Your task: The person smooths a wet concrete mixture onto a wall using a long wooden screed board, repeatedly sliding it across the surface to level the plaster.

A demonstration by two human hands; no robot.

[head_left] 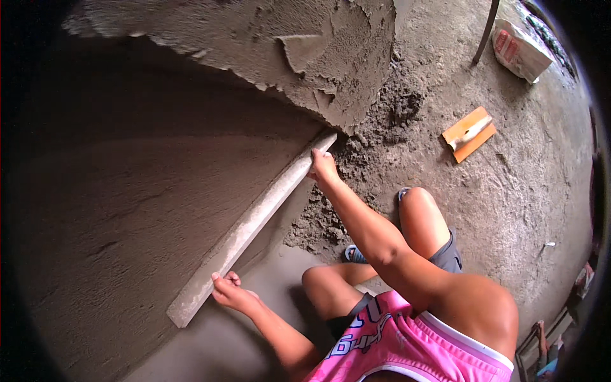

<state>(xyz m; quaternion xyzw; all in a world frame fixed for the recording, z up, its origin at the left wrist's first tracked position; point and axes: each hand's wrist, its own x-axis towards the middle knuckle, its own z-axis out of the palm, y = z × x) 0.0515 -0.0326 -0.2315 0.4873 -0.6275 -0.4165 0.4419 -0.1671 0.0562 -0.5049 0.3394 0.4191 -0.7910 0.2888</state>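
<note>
A long, pale grey straightedge [264,210], smeared with mortar, lies slantwise against the wet plastered wall [114,184]. My left hand [232,293] grips it near its lower left end, thumb over the edge and fingers curled. Farther up, close to the opposite end, my right hand [323,167] is closed around it. That far end touches the lower tip of a thick, rough plaster edge [299,57] with ragged lumps. The fingers of my right hand are partly hidden behind the straightedge.
Loose wet mortar [388,114] is heaped along the wall's foot. On the rough floor to the right lies an orange float [470,134] with a pale handle. Beyond it are a thin upright rod [487,32] and a whitish bag [520,52]. My bent knees [423,219] are close by.
</note>
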